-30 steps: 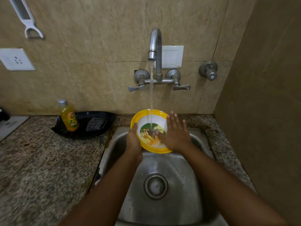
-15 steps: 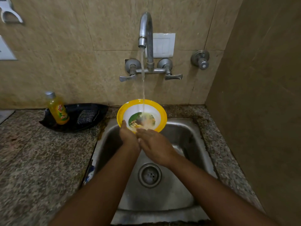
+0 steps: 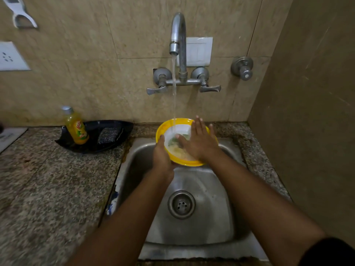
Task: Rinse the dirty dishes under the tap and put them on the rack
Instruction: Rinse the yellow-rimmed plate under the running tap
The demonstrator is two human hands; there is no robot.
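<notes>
A yellow-rimmed bowl with a white inside and a picture on its bottom is held over the steel sink, under the running tap. Water falls into the bowl. My left hand grips the bowl's near left rim, thumb inside. My right hand lies flat inside the bowl with fingers spread, covering its right half and part of the picture. No rack is in view.
A black tray on the granite counter left of the sink holds a yellow soap bottle and a scrub pad. A side wall stands close on the right. A stop valve sticks out of the back wall.
My right hand moved from the bowl's near rim up into the bowl, flat against its inside. The bowl tipped a little toward me. My left hand kept its grip.
</notes>
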